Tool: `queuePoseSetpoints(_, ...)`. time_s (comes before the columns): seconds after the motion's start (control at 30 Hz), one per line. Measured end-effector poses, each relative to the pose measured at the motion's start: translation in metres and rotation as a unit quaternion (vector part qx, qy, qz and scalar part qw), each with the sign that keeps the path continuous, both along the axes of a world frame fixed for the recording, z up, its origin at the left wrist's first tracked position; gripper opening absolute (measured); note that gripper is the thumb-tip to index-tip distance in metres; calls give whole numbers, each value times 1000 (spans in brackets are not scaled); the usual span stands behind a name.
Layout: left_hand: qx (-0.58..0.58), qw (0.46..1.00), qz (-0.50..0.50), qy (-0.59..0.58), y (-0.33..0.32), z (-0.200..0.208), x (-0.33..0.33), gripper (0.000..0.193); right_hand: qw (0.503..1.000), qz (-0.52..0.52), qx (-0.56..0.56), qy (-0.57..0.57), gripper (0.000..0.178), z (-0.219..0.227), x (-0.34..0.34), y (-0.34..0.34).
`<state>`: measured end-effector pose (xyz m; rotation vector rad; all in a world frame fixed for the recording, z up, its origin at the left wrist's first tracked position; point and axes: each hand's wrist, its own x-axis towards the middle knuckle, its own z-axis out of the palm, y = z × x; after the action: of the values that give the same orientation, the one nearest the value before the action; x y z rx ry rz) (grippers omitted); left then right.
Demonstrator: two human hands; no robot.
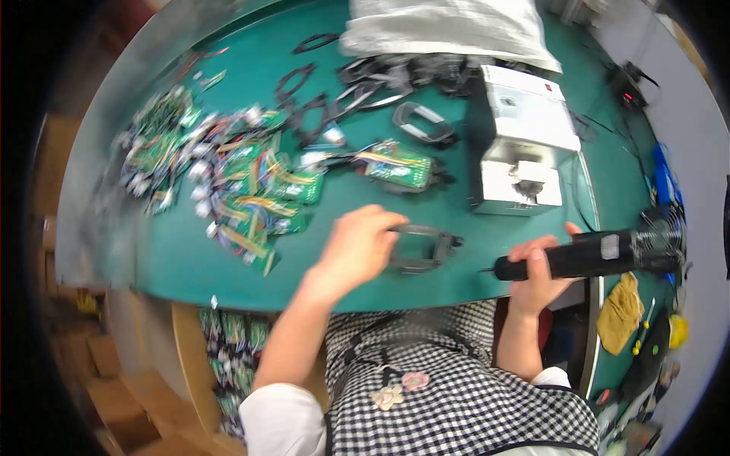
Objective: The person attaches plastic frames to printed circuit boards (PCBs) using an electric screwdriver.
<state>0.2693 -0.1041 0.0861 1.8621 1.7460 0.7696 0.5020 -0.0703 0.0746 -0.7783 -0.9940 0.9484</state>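
While the left hand (359, 242) pinches its left end, a dark, hollow rectangular frame (442, 248) sits over the green tabletop (182, 254) near the front edge, long axis running roughly left to right. Further right, the right hand (538, 275) wraps a black cylindrical power screwdriver (582, 259), nearly level, thin bit pointing left.
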Motion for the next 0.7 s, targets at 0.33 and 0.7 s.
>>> queuePoseSetpoints(0.33, 101, 938, 133, 302, -87, 6, -110, 49, 992, 6, 86, -91, 55, -4, -10, -11)
queuePoseSetpoints(0.7, 67, 937, 103, 328, -57, 13, -180, 53, 995, -12, 56, -81, 65, -9, 5, -1)
